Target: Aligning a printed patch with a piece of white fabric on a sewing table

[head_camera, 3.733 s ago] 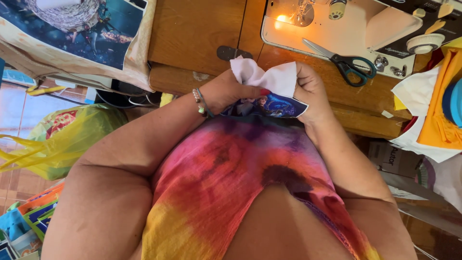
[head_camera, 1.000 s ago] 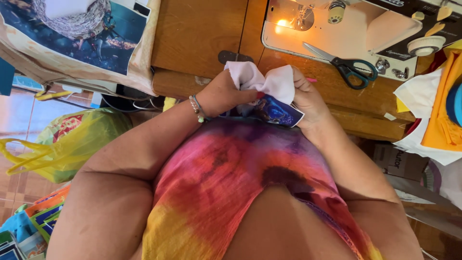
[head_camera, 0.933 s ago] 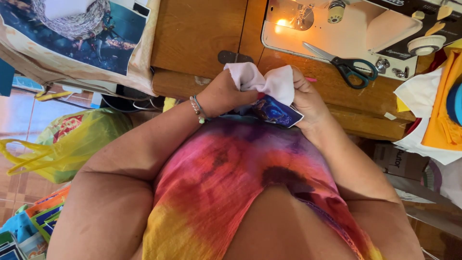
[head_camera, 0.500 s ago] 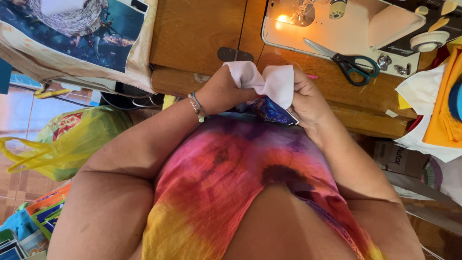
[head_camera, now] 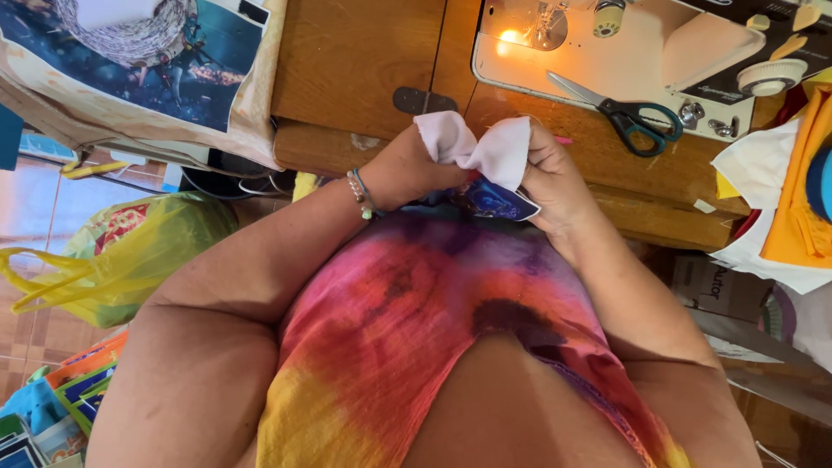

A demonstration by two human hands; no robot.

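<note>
Wooden sewing table [head_camera: 364, 61] fills the top of the view, a lit white sewing machine [head_camera: 624, 52] set into it, as a person in a tie-dye top works at its front edge. At far left, a yellow-green plastic bag [head_camera: 130, 260] with a red patch sits on the tiled floor, above a stack of orange and blue printed packets [head_camera: 78, 390]. Over the table's left end drapes a blue printed cloth [head_camera: 130, 78]. At centre, the left hand [head_camera: 412, 169], a beaded bracelet at its wrist, is closed on the left end of a small white fabric piece [head_camera: 481, 147]; the right hand [head_camera: 550, 173] pinches the other end, with a blue printed layer beneath, just in front of the table edge. Black-handled scissors [head_camera: 620, 108] lie on the machine bed. Orange and white fabric [head_camera: 797, 208] is heaped at right, with a brown printed cardboard box [head_camera: 706, 282] below.
</note>
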